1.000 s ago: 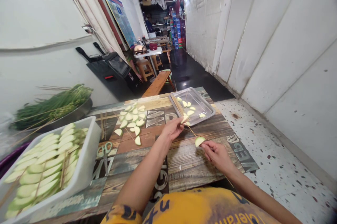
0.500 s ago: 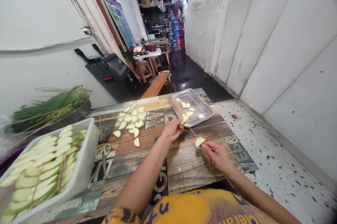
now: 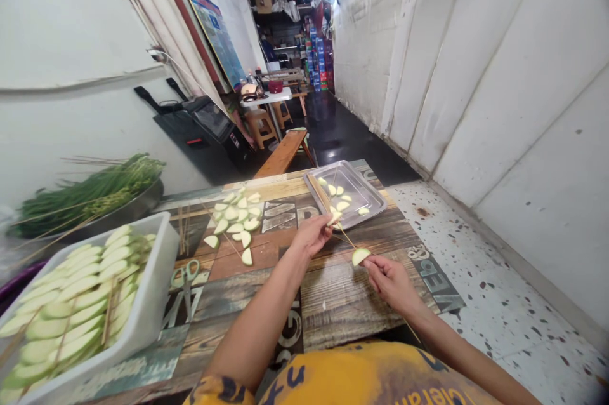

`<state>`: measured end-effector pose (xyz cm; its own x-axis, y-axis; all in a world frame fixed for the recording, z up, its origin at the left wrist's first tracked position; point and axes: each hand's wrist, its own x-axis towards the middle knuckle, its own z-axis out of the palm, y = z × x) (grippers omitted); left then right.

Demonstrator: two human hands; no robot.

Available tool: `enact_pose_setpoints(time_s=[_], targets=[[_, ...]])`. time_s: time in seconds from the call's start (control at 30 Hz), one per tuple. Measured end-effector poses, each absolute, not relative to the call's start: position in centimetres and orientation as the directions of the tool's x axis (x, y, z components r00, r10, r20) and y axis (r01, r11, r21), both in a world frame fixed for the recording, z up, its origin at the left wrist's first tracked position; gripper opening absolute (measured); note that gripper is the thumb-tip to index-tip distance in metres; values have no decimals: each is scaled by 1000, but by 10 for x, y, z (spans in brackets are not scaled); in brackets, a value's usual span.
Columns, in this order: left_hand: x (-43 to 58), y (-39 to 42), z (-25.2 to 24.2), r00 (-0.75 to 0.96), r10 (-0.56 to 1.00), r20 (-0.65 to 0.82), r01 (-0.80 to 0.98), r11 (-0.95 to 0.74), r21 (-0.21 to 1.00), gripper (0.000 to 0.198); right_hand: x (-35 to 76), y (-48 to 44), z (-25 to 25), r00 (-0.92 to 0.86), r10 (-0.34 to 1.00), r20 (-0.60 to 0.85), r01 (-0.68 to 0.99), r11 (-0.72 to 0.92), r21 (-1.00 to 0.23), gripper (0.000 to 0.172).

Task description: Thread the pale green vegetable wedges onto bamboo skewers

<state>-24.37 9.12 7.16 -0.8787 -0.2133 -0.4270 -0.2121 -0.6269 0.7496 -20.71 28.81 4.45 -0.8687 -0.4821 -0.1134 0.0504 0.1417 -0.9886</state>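
Wooden table (image 3: 333, 297), steel tray (image 3: 356, 185), tub (image 3: 153, 308), scissors (image 3: 186, 274), slices (image 3: 235, 221)

we see pale green slices (image 3: 360, 256) w/ darker green rind, tan skewer (image 3: 349, 241). bench (image 3: 328, 297): patchwork wood print, brown, grey & teal w/ white letters. tray (image 3: 375, 199) silver, tub (image 3: 152, 303) white, scissors (image 3: 186, 272) green-handled. shirt (image 3: 361, 373) yellow w/ navy lettering. floor (image 3: 499, 303) white, dark-speckled.

Saw only part of white tub (image 3: 155, 294), cropped by left and bottom edges. Lost skewer (image 3: 347, 239) under right hand (image 3: 391, 279). Found slice (image 3: 333, 218) half buried in left hand (image 3: 311, 235).
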Motion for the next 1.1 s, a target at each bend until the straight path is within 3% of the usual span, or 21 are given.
enact_pose_setpoints(time_s=[1.1], targets=[[-235,97,70,-892,-142,-430,-246,-645,724,8,-205,279,42,-864,-482,-147,124,79,-989,39]])
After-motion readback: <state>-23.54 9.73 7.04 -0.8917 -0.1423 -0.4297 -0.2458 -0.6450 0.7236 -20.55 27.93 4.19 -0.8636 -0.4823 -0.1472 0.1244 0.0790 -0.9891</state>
